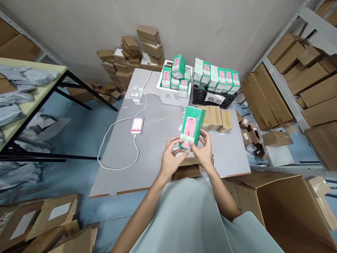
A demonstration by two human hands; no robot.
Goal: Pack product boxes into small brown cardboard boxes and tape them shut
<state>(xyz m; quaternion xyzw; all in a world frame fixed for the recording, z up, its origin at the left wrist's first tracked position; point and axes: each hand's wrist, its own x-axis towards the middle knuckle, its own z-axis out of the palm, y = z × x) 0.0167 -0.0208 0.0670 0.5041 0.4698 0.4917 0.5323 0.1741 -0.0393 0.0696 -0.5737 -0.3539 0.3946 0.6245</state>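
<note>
A green box with a pink product picture (193, 123) is held up in front of me, tilted, above the table. Round its lower left side are the fingers of my left hand (172, 156). My right hand (204, 151) grips its lower right side, and both thumbs press on the front face. Beneath my hands, at the table's near edge, lies an opened brown cardboard box (186, 170), partly hidden by my hands and clothing. Just beyond the held box are several taped brown boxes (216, 117).
Similar green boxes fill a white bin (175, 100) and a black crate (196, 95) at the table's back. A white cable (116, 168) loops across the grey table (152, 140). A large open carton (292, 211) stands at right, near shelves (279, 84) of cartons.
</note>
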